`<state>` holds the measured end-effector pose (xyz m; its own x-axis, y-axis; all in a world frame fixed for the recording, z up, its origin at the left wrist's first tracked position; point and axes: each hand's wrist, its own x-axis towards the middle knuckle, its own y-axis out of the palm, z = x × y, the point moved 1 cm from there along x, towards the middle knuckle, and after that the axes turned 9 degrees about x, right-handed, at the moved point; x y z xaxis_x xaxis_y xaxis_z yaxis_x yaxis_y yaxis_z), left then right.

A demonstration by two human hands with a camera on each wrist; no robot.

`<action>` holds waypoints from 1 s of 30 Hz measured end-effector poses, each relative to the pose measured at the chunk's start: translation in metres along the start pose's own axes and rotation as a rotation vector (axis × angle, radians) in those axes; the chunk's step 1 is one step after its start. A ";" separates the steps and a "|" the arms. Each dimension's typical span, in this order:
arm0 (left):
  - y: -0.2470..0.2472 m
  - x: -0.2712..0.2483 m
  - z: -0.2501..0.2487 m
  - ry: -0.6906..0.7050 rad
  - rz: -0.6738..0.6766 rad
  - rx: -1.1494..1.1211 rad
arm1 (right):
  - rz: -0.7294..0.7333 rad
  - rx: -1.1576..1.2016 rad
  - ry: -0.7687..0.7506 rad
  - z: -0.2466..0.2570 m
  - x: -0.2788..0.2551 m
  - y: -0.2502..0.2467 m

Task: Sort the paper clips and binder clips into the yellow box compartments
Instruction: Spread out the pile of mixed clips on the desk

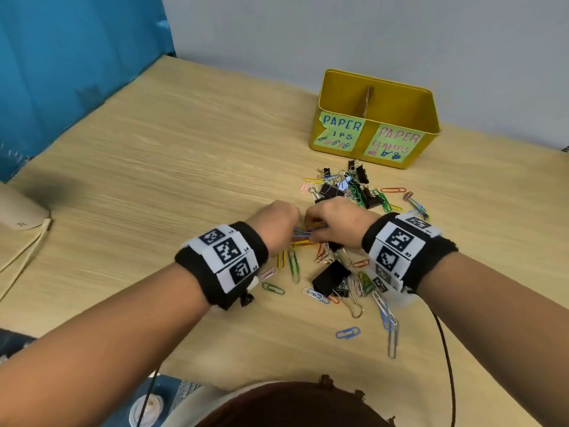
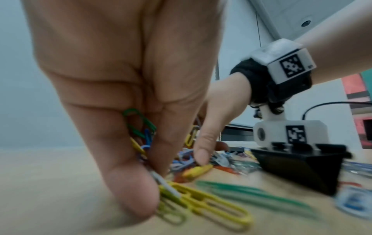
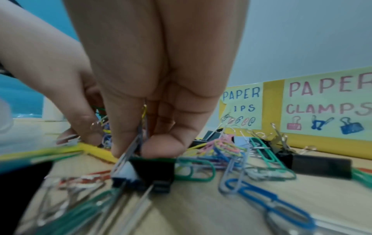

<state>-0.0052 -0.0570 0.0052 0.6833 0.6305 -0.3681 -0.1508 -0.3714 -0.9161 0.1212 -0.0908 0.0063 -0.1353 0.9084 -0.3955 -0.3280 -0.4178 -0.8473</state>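
Observation:
The yellow box (image 1: 400, 97) stands at the back right, a cardboard divider (image 1: 368, 100) splitting it; its left label reads PAPER ..IPS and its right label PAPER CLAMPS (image 3: 326, 101). Coloured paper clips and black binder clips (image 1: 348, 189) lie scattered in front of it. My left hand (image 1: 277, 223) grips a bunch of green, blue and yellow paper clips (image 2: 141, 127). Touching it, my right hand (image 1: 332, 220) pinches thin silver and yellow wire clips (image 3: 130, 147) just above a black binder clip (image 3: 153, 171). I cannot tell whether the silver wire is that clip's handle.
A large black binder clip (image 1: 331, 277) and more loose clips lie between my wrists. A beige object with a cable (image 1: 18, 211) sits at the left table edge. A blue partition (image 1: 61, 72) closes the left side, a grey wall the back. A black cable (image 1: 446, 349) trails from my right wrist.

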 end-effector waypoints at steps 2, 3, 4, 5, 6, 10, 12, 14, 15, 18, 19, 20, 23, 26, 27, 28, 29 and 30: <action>-0.006 0.006 0.010 -0.020 0.024 -0.051 | 0.006 0.078 0.065 -0.009 -0.002 -0.007; -0.009 0.009 0.015 -0.040 0.050 -0.093 | 0.005 0.165 0.103 -0.014 -0.002 -0.010; -0.011 0.013 0.020 -0.057 0.075 -0.150 | 0.005 0.296 0.142 -0.021 -0.002 -0.013; -0.012 0.017 0.024 -0.068 0.093 -0.223 | 0.012 0.464 0.178 -0.027 -0.002 -0.015; -0.015 0.022 0.028 -0.074 0.102 -0.311 | 0.017 0.648 0.207 -0.034 -0.002 -0.018; -0.030 0.038 0.040 -0.105 0.096 -0.695 | -0.038 1.334 0.237 -0.050 -0.003 -0.037; -0.045 0.048 0.040 -0.091 0.076 -0.871 | -0.115 1.481 0.201 -0.053 0.000 -0.057; -0.068 0.058 0.038 -0.067 0.050 -1.035 | -0.233 1.539 0.147 -0.054 0.006 -0.084; -0.080 0.064 0.036 -0.059 0.028 -1.106 | -0.306 1.551 0.125 -0.054 0.010 -0.097; -0.115 0.085 0.028 -0.039 -0.090 -1.245 | -0.506 1.571 0.092 -0.052 0.025 -0.133; -0.132 0.100 0.023 -0.047 -0.131 -1.252 | -0.556 1.554 0.110 -0.054 0.035 -0.150; -0.139 0.108 0.018 -0.065 -0.181 -1.238 | -0.592 1.526 0.144 -0.052 0.041 -0.156; -0.155 0.135 0.003 -0.111 -0.310 -1.062 | -0.676 1.365 0.257 -0.048 0.059 -0.169; -0.160 0.152 -0.003 -0.109 -0.349 -0.817 | -0.707 1.258 0.287 -0.053 0.077 -0.173; -0.161 0.154 -0.003 -0.115 -0.332 -0.753 | -0.692 1.231 0.294 -0.055 0.080 -0.173; -0.163 0.154 -0.001 -0.099 -0.307 -0.679 | -0.665 1.193 0.312 -0.056 0.080 -0.172; -0.164 0.151 -0.001 -0.073 -0.274 -0.608 | -0.625 1.138 0.331 -0.058 0.079 -0.171; -0.164 0.149 0.001 -0.050 -0.258 -0.547 | -0.585 1.064 0.350 -0.059 0.078 -0.169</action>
<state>0.1205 0.0981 0.1008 0.6124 0.7732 -0.1647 0.4134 -0.4908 -0.7670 0.2209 0.0501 0.0974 0.4843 0.8324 -0.2693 -0.8654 0.4106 -0.2873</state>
